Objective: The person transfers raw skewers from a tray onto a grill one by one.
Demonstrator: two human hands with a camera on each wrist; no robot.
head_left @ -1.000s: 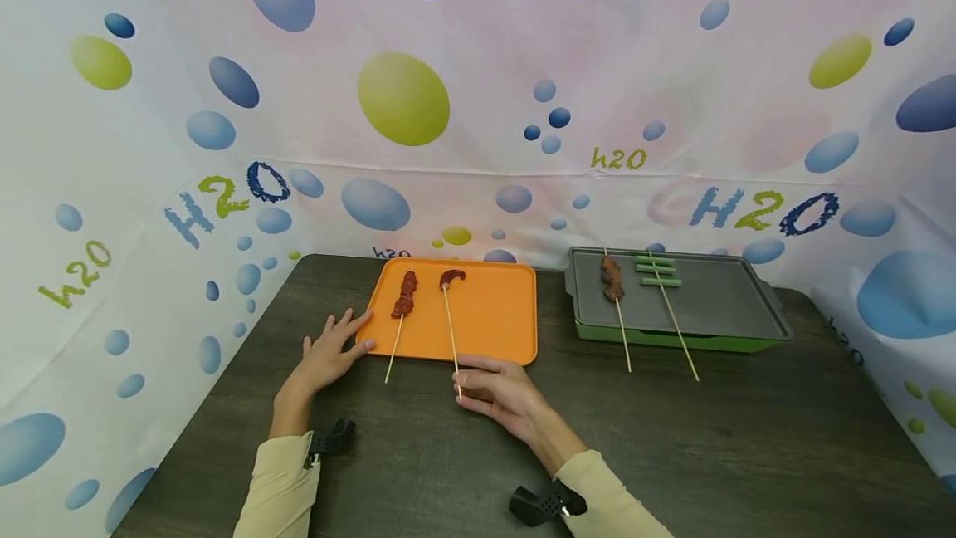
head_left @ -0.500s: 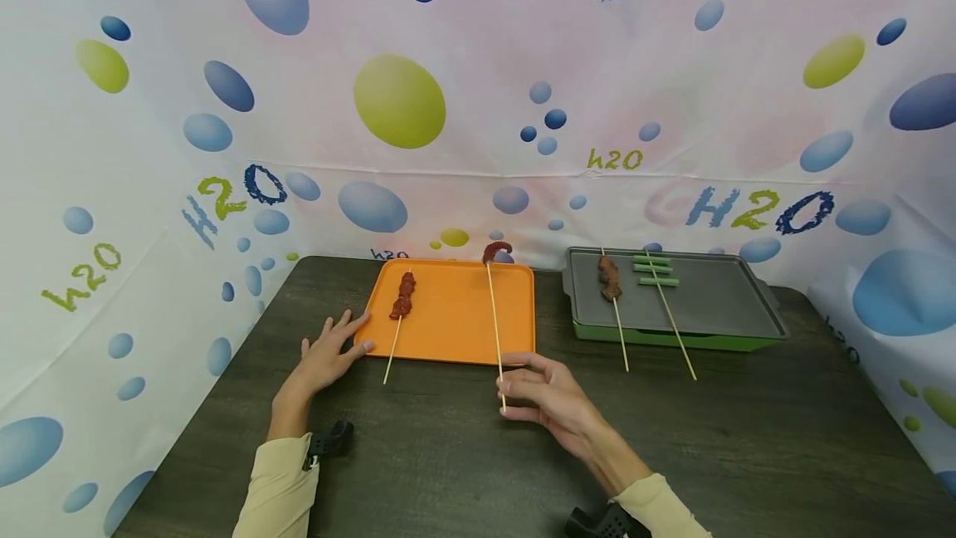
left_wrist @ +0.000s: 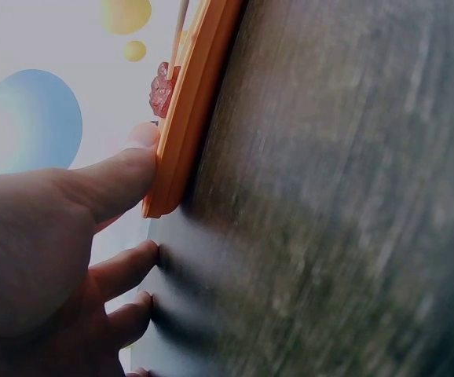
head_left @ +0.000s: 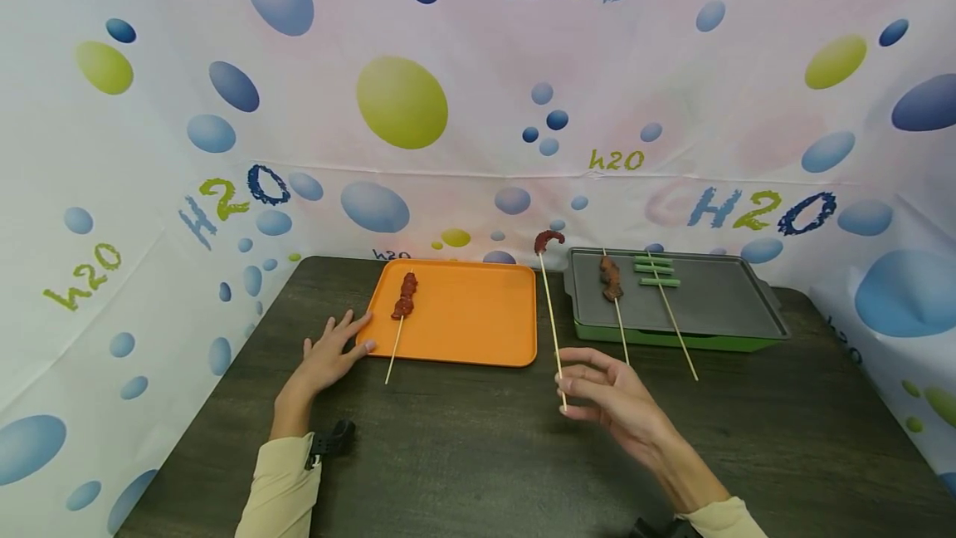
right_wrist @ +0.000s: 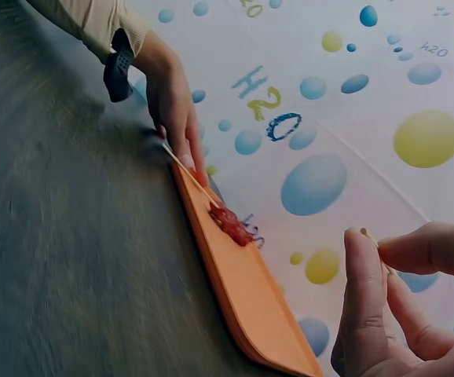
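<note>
My right hand (head_left: 616, 401) pinches the lower end of a thin wooden skewer (head_left: 551, 314) with a curled dark red piece, like a tentacle, on its tip. It is held up between the orange tray (head_left: 478, 314) and the grill, tip leaning away from me. In the right wrist view the fingertips (right_wrist: 360, 267) close on the stick's end. My left hand (head_left: 326, 364) rests at the tray's left front corner, fingers spread, thumb on the rim. On the tray lies a skewer of red meat chunks (head_left: 404, 297), its stick jutting over the front edge.
To the right stands a green grill with a grey plate (head_left: 717, 297). A brown meat skewer (head_left: 611, 276) and a green vegetable skewer (head_left: 657, 281) lie on it, sticks overhanging the front. A patterned curtain (head_left: 478, 90) hangs behind the dark table (head_left: 448, 455).
My right hand has lifted the curled red skewer off the orange tray and carried it right, past the tray's edge. The left hand has stayed at the tray's corner.
</note>
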